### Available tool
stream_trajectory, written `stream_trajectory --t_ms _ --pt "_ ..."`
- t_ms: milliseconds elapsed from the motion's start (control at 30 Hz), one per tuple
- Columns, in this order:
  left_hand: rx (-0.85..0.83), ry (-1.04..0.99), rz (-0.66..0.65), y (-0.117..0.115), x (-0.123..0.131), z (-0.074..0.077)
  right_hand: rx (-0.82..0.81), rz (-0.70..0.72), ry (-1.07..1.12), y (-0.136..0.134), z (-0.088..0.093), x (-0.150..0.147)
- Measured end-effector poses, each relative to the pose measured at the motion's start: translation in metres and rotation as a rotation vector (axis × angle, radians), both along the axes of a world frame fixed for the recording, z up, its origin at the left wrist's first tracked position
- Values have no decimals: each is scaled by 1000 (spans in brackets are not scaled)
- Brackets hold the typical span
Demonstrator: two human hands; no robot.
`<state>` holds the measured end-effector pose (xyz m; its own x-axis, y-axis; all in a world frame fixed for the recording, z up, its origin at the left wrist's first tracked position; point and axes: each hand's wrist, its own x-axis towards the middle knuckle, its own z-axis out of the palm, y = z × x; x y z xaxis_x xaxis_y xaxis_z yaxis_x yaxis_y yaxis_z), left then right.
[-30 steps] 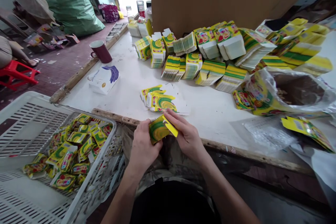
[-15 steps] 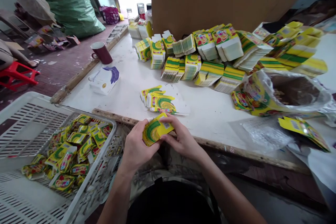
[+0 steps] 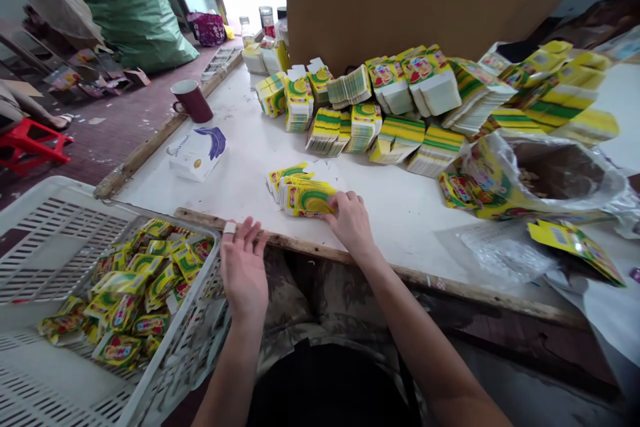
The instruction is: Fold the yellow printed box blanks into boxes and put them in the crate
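Observation:
On the white table in front of me lies a small pile of flat yellow-green crayon cartons [image 3: 305, 199]. My right hand [image 3: 351, 220] is at the pile's right end, thumb and fingers pinched on the end of a flat carton. My left hand [image 3: 245, 267] is held palm up by the table's front edge, fingers apart and nothing in it. White tape or a bandage wraps one of its fingertips. To its left stands a white plastic basket [image 3: 217, 260] with many yellow cartons inside. One slightly blurred carton [image 3: 120, 282] is on top of these.
Bundles of flat cartons [image 3: 395, 137] stand in rows at the back. On the right is an open plastic-lined bag [image 3: 500, 177] beside clear plastic [image 3: 500, 250]. A maroon mug [image 3: 194, 103] and a white box [image 3: 197, 155] are at left. A wooden strip [image 3: 310, 248] edges the table.
The carton that both hands held has left them, and a blurred one now shows in the basket. My left hand moved left and opened; my right hand moved up to the flat cartons.

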<state>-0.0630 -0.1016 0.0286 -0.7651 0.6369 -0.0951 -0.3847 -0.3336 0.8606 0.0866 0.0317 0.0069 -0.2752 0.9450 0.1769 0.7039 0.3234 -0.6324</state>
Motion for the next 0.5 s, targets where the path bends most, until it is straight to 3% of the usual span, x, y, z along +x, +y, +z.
stream_trajectory --t_ms 133,233,400,500 --pt "-12 3 -161 1 19 -8 -53 17 67 -14 11 6" --pt "101 20 -235 2 27 -6 -213 160 257 -37 26 7" --pt "193 -46 -196 5 37 21 -620 498 726 -81 46 -5" --pt "226 -110 -95 9 39 37 -654 550 854 -96 49 -12"
